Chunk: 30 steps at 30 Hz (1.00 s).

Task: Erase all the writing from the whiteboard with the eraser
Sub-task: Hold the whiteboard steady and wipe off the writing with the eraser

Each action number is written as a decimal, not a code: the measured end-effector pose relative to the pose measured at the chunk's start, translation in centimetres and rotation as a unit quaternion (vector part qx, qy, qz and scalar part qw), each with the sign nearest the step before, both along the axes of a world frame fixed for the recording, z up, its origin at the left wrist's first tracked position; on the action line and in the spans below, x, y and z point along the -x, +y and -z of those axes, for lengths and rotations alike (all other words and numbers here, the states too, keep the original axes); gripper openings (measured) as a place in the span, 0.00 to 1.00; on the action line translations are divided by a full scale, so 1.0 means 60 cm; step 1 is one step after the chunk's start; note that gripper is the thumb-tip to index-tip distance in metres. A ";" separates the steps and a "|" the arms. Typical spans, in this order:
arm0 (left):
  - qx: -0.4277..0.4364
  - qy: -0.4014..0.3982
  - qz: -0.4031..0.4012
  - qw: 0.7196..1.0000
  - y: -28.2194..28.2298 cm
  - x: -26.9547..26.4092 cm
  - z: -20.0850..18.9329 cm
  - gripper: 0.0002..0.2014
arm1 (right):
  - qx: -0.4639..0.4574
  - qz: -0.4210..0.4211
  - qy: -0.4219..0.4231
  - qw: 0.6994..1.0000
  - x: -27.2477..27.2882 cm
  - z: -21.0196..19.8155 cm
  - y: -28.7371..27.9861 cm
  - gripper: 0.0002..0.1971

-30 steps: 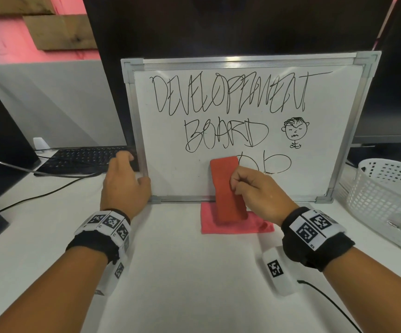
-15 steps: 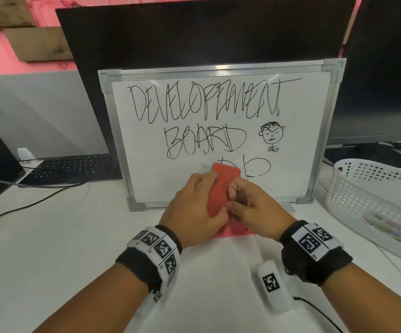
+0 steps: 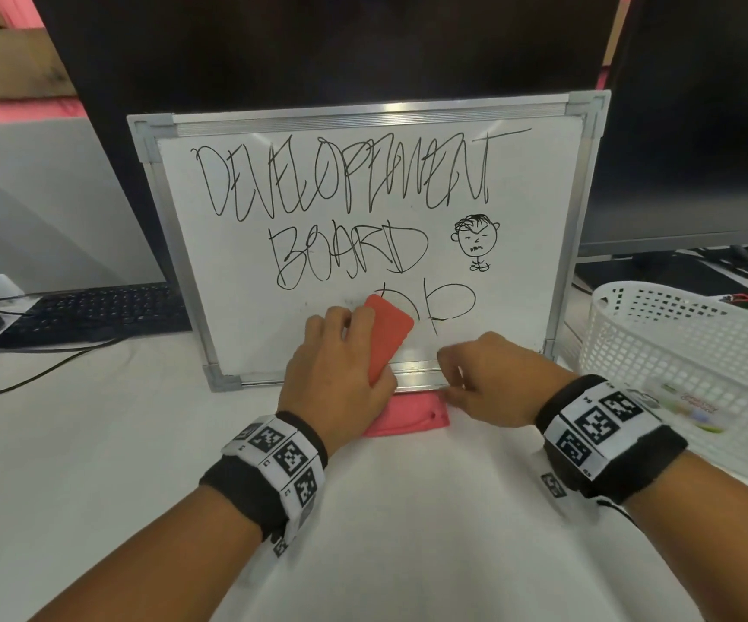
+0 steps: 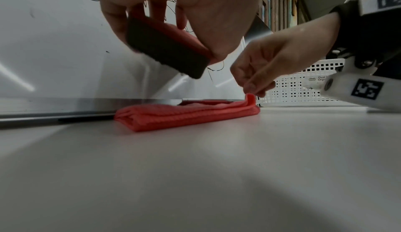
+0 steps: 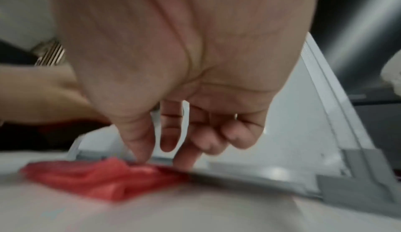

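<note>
— Who has the eraser?
— The left hand: fingers curled round the red block, held at the whiteboard's six o'clock, felt side down.
— And the right hand?
— At three o'clock of it, fingertips pinching a fold of the pink cloth under the frame. All the writing is unwiped.

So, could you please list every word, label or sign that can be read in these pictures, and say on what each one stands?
"DEVELOPMENT": top line, handwritten on the whiteboard.
"BOARD": second line on the whiteboard.
Loops like "OP" beside the eraser: not certain; a small drawn face is no text.
"Oval": on the label in the white basket; the rest is cut off or blurred.
Square coded markers on the wristbands: patterns only, tiny letters unreadable.
</note>
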<state>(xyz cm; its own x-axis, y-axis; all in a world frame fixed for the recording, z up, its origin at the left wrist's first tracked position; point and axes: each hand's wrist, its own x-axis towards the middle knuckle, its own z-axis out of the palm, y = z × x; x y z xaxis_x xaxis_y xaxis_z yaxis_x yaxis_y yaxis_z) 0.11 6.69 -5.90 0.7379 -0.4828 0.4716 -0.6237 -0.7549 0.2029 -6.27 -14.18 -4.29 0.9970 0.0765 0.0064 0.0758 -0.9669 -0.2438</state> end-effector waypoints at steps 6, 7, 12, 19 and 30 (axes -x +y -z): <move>0.007 -0.020 -0.029 0.999 -0.001 -0.003 -0.001 0.28 | 0.099 0.034 0.008 0.994 0.004 0.008 -0.003 0.14; 0.003 -0.019 -0.027 0.999 -0.001 -0.002 -0.002 0.28 | 0.109 0.036 0.012 0.993 0.002 0.008 -0.004 0.14; 0.009 -0.024 -0.014 1.000 -0.006 -0.005 -0.010 0.28 | 0.149 0.036 0.022 0.988 0.001 0.018 -0.007 0.12; 0.010 -0.029 0.001 1.000 -0.014 0.000 -0.004 0.27 | 0.163 0.016 0.027 0.986 0.002 0.026 -0.009 0.11; -0.058 -0.106 0.010 0.993 -0.008 -0.006 -0.001 0.26 | 0.114 -0.001 0.027 0.993 0.000 0.028 -0.009 0.13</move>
<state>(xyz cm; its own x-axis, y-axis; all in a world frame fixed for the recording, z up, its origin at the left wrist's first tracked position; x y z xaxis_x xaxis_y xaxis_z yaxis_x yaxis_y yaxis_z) 0.45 6.23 -5.82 0.6171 -0.5567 0.5561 -0.6584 -0.7523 -0.0225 -6.29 -14.74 -5.98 0.9953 0.0718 -0.0647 0.0706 -0.9973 -0.0216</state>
